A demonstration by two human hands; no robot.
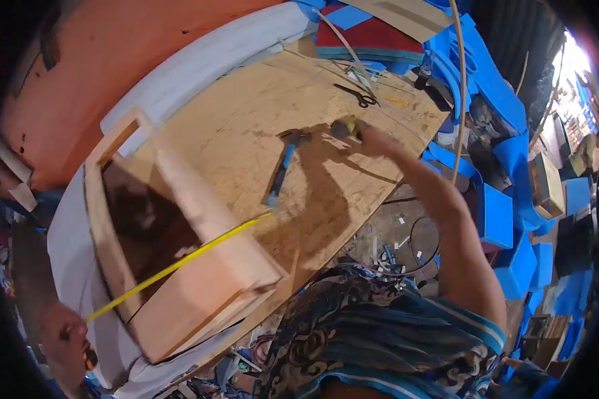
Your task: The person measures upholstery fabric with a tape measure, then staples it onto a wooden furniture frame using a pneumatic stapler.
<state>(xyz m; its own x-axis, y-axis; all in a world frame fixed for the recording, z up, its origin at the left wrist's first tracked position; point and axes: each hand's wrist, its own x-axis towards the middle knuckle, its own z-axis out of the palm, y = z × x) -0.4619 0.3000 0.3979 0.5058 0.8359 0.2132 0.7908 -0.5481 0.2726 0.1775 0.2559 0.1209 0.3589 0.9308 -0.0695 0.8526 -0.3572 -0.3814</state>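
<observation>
At the lower left, my left hand (63, 329) is closed around a tape measure (89, 356) with an orange and black case. Its yellow blade (180, 264) stretches up and right across a pale wooden frame (216, 279), ending just past the frame. My right hand (374, 138) reaches over the plywood table (226, 110), fingers closed on a small dark and yellow object (343, 128) that is blurred. A hammer (283, 169) with a blue handle lies between the right hand and the frame.
Scissors (358, 96) lie toward the table's far side. Red foam sheets (373, 41) are stacked at the back. Blue foam pieces (496, 216) crowd the right. A long white padded piece (206, 50) runs along the table's far left. Scraps (399, 243) litter the floor.
</observation>
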